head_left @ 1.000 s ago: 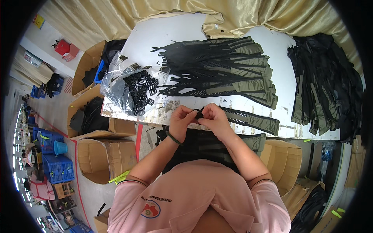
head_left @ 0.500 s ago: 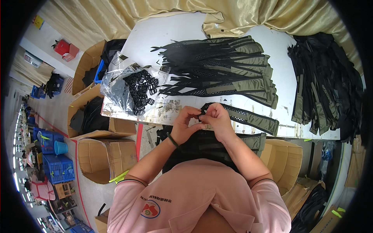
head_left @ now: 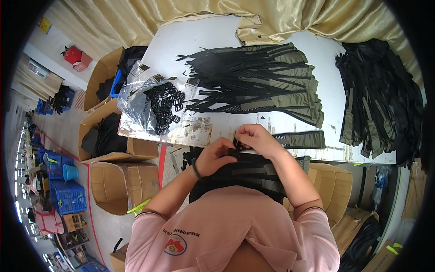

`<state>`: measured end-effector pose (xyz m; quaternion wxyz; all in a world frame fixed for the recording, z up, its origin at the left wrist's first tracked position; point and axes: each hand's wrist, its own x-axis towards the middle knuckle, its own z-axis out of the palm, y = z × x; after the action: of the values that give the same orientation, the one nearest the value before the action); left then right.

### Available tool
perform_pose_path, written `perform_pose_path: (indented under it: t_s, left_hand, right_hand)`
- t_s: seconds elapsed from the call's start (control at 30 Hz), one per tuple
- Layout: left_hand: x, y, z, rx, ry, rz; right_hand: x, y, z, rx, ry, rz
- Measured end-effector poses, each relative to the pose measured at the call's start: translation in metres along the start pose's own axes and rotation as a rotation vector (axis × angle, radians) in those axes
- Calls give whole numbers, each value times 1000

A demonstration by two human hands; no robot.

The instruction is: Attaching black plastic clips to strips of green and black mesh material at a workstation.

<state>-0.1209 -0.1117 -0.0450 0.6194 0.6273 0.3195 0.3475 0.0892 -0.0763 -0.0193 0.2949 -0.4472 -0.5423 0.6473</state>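
Close to the table's front edge, my left hand [head_left: 214, 157] is closed with its fingertips on the narrow black end of a black and olive mesh strap [head_left: 302, 139]. My right hand [head_left: 257, 139] pinches the same end from the other side. A small dark piece shows between the two hands, too covered by fingers to make out fully. The strap's wide olive end lies flat on the table to the right. More black and olive straps [head_left: 235, 171] lie across my lap below the hands.
On the white table [head_left: 208, 34] lie a fanned row of straps [head_left: 272, 81], a plastic bag [head_left: 136, 106] spilling black buckles [head_left: 165, 102], and a dark strap pile [head_left: 378, 95] at right. Cardboard boxes [head_left: 108, 188] stand left; another box [head_left: 333, 190] stands right.
Both hands have come nearer to my body and slightly apart, drawing the strap's narrow end toward me. The strap now lies straighter along the table edge.
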Motion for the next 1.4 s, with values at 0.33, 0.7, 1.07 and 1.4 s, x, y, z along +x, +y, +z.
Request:
perform_pose_path:
  t_s: [0.33, 0.7, 1.07, 1.4]
  left_hand:
    - [-43, 6, -64, 935, 351, -234]
    - [69, -66, -31, -1069, 396, -352]
    - [24, -38, -52, -144, 405, -201]
    - [17, -15, -43, -19, 438, 62]
  right_hand:
    - [35, 33, -89, -1407, 648, -446]
    - [-47, 27, -71, -1206, 453, -585]
    - [-66, 20, -67, -1348, 394, -171]
    - [56, 26, 43, -70, -38, -264]
